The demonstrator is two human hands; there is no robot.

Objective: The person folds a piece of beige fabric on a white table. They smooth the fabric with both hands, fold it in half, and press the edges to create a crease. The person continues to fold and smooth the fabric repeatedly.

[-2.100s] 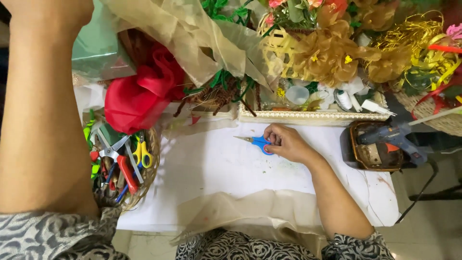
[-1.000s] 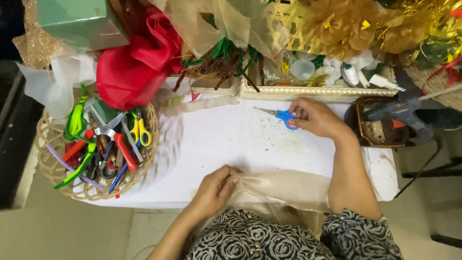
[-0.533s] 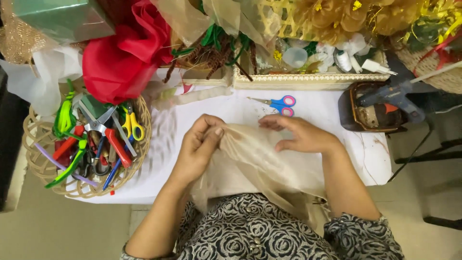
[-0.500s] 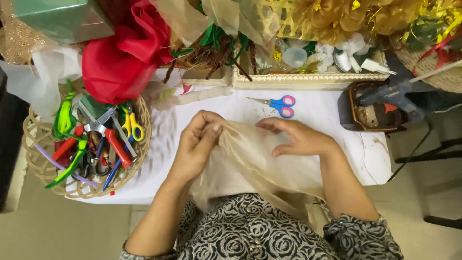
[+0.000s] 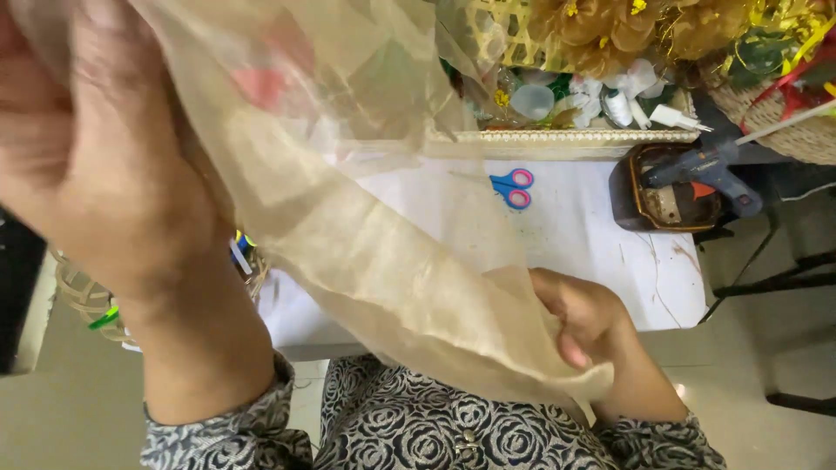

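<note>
Fabric point(image 5: 374, 261), sheer and beige, stretches from 10 o'clock down to 5 o'clock across my head view. My left hand point(image 5: 96, 165) is raised close to the camera at 9 o'clock, fingers closed on its upper end. My right hand point(image 5: 583, 318) at 4 o'clock pinches the lower edge. Behind, at 1 o'clock, scissors point(image 5: 512, 189) lie on the white table point(image 5: 601, 252); a glue gun point(image 5: 705, 165) sits at 2 o'clock.

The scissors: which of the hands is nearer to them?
Right. The right hand grips fabric just below the scissors; the left hand is raised far left.
</note>
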